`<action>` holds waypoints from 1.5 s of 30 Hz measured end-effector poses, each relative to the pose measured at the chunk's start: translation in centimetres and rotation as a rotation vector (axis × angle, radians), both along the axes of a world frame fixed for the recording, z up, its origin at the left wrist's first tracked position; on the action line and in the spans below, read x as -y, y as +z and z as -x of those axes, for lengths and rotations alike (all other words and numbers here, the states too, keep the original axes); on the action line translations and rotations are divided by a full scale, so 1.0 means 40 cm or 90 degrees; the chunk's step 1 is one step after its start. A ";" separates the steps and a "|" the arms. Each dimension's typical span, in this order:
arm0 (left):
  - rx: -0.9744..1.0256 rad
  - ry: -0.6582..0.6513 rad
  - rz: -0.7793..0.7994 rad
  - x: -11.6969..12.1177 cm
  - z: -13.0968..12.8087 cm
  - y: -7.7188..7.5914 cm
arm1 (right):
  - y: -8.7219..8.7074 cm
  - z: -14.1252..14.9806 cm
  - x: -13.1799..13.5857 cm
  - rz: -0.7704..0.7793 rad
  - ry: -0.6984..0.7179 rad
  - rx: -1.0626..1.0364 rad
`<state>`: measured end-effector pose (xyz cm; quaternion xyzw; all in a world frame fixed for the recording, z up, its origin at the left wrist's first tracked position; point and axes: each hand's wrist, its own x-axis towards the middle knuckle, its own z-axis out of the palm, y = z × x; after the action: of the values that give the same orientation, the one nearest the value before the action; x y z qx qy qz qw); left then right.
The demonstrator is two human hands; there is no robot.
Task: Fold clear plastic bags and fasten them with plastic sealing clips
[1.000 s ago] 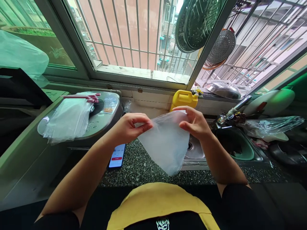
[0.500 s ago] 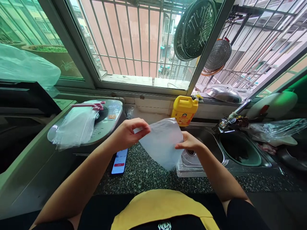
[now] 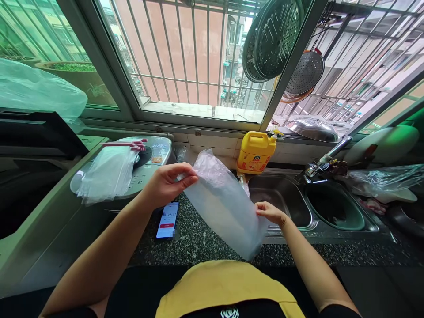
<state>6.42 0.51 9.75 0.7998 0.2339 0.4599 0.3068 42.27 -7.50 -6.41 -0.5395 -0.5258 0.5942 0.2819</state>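
Observation:
A translucent whitish plastic bag [image 3: 228,207] stretches between my two hands above the speckled countertop [image 3: 198,243]. My left hand [image 3: 170,183] pinches its upper left edge between thumb and fingers. Lower down on the other side, my right hand [image 3: 271,213] is closed on the bag's right edge. The bag looks puffed and long, its far end crinkled. Below my left wrist lies a phone [image 3: 167,221] with a lit timer screen. More clear bags with red zip strips [image 3: 107,170] are stacked on a grey appliance lid to the left.
Behind the bag stands a yellow jug [image 3: 256,152] beside the metal sink [image 3: 278,198]. A green basin [image 3: 334,207] sits in the right bowl under the faucet [image 3: 326,159]. Barred windows run along the back, with pans [image 3: 273,42] hanging outside.
My hands have moved apart, my right hand outward and lower. Between them the bag has spread out longer and puffier, and its lower end hangs nearer to me.

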 end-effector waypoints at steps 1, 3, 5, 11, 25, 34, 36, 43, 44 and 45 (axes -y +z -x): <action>0.005 -0.002 -0.009 0.000 -0.001 -0.001 | -0.009 -0.003 0.004 -0.009 -0.028 0.010; 0.007 -0.008 -0.039 0.001 -0.004 0.001 | -0.026 -0.005 0.009 -0.023 -0.067 0.030; 0.000 0.008 -0.093 0.004 -0.005 0.008 | -0.040 -0.006 0.007 -0.041 -0.101 0.078; -0.099 0.166 -0.297 0.033 -0.018 0.049 | 0.007 0.019 -0.032 -0.141 -0.202 0.205; -0.219 0.192 -0.405 0.054 -0.104 0.156 | 0.332 0.336 -0.049 -0.651 -0.075 0.115; -0.174 0.202 -0.278 0.050 -0.105 0.179 | 0.181 0.332 -0.036 -0.520 -0.065 0.071; -0.149 0.212 -0.242 0.040 -0.102 0.184 | 0.137 0.319 -0.023 -0.457 -0.068 0.076; -0.051 0.214 -0.184 -0.001 -0.093 0.180 | -0.020 0.271 0.049 -0.290 -0.066 0.045; -0.045 0.210 -0.177 -0.006 -0.092 0.176 | -0.045 0.262 0.061 -0.278 -0.066 0.054; -0.042 0.202 -0.168 -0.010 -0.090 0.172 | -0.066 0.252 0.073 -0.264 -0.060 0.064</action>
<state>10.04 0.90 16.65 0.8010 0.3044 0.5026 0.1150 32.17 -10.41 -9.07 -0.5229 -0.6246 0.4317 0.3875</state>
